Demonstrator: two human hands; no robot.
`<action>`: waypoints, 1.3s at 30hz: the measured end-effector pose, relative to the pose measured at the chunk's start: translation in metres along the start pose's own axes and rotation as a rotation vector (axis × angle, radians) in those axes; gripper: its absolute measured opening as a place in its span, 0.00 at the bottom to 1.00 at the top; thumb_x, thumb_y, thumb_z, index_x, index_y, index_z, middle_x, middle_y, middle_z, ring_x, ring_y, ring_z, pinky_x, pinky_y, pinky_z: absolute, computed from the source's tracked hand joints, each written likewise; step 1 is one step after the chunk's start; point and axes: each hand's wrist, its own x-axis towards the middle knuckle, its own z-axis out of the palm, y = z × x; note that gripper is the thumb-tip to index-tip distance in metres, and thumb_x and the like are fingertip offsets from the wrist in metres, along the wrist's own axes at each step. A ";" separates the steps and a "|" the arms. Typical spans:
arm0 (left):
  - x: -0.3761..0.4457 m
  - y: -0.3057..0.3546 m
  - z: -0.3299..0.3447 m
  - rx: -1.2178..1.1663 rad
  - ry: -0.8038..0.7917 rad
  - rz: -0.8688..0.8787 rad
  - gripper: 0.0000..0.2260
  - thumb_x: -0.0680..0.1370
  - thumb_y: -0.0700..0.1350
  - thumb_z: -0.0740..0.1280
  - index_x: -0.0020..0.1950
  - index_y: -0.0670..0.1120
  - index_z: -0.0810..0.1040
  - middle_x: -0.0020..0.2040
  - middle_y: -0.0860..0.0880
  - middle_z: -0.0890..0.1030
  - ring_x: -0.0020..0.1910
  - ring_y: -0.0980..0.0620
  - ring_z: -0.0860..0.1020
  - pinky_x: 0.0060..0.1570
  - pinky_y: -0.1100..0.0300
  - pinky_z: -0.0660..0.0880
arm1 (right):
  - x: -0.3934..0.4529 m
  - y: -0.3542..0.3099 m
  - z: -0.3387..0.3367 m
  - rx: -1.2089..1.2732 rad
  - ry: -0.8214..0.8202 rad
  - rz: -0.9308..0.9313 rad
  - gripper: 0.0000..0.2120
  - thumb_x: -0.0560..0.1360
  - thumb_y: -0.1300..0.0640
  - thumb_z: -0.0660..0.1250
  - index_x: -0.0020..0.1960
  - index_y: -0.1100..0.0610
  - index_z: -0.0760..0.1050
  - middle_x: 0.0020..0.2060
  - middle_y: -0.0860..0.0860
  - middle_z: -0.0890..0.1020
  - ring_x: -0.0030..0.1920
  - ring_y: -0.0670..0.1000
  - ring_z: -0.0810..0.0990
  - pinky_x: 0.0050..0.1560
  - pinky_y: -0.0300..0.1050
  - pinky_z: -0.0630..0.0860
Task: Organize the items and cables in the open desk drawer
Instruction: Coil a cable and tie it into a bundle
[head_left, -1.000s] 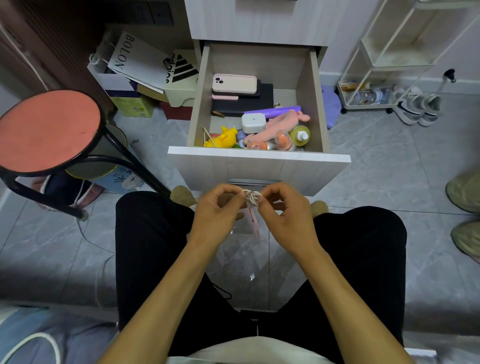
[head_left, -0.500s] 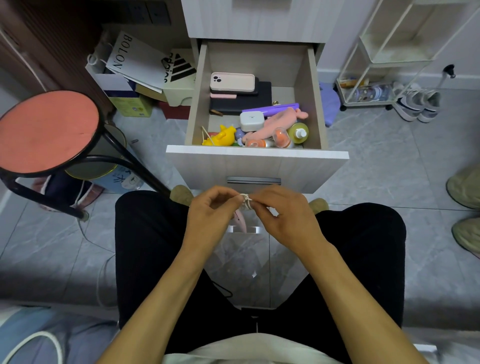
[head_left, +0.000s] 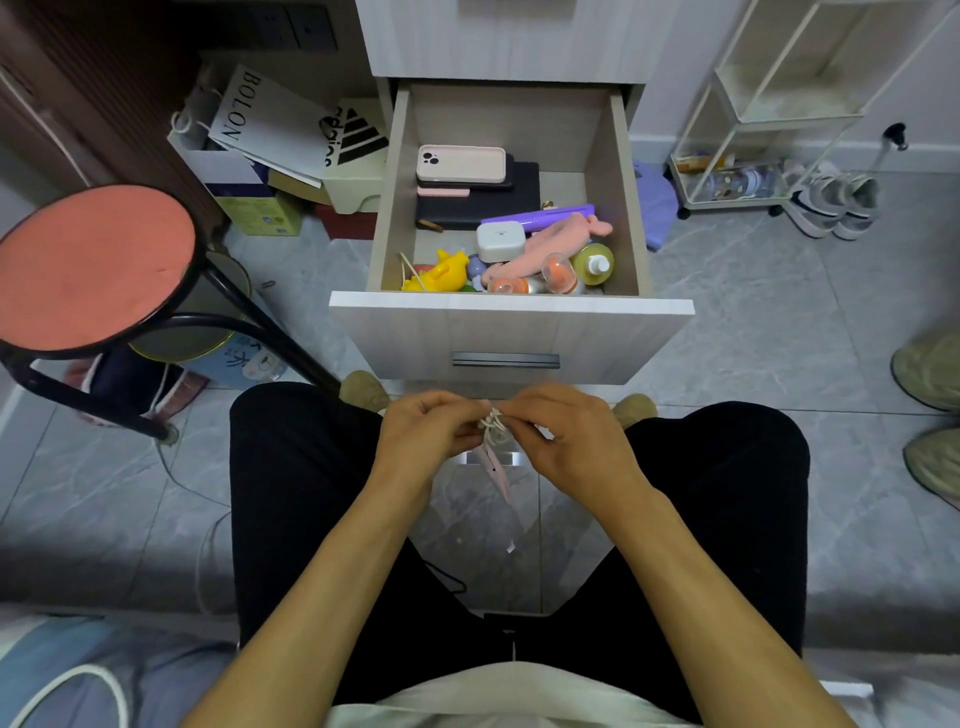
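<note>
A small bundle of white cable (head_left: 493, 423), wound into a tight knot-like coil, is held up between the knees just in front of an open pale wooden drawer (head_left: 511, 309). The drawer holds phones, toys and small bottles.

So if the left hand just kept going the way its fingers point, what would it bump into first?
The left hand points rightward at the small bundled cable it is already pinching; just beyond that is the right hand, which pinches the same bundle from the other side. Depth is hard to judge, but nothing else seems to lie between them.
</note>
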 end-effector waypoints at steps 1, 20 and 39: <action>-0.001 -0.001 0.000 -0.049 -0.001 -0.041 0.02 0.73 0.36 0.72 0.42 0.37 0.83 0.41 0.39 0.85 0.44 0.42 0.85 0.48 0.55 0.81 | 0.001 -0.001 0.000 -0.013 0.004 -0.018 0.07 0.72 0.59 0.70 0.48 0.57 0.85 0.41 0.51 0.84 0.39 0.50 0.82 0.38 0.46 0.81; 0.007 -0.006 -0.003 -0.043 0.128 -0.021 0.03 0.73 0.38 0.74 0.40 0.39 0.83 0.36 0.43 0.85 0.38 0.49 0.85 0.41 0.62 0.80 | 0.000 -0.009 0.004 0.482 -0.048 0.422 0.04 0.73 0.62 0.72 0.46 0.55 0.83 0.43 0.47 0.82 0.45 0.45 0.80 0.48 0.39 0.79; -0.003 0.002 -0.008 0.031 0.041 0.158 0.05 0.79 0.43 0.68 0.43 0.44 0.77 0.38 0.49 0.85 0.38 0.50 0.84 0.41 0.59 0.80 | 0.009 -0.019 0.000 0.805 0.076 0.757 0.05 0.76 0.59 0.69 0.51 0.53 0.78 0.43 0.49 0.85 0.46 0.44 0.83 0.49 0.40 0.79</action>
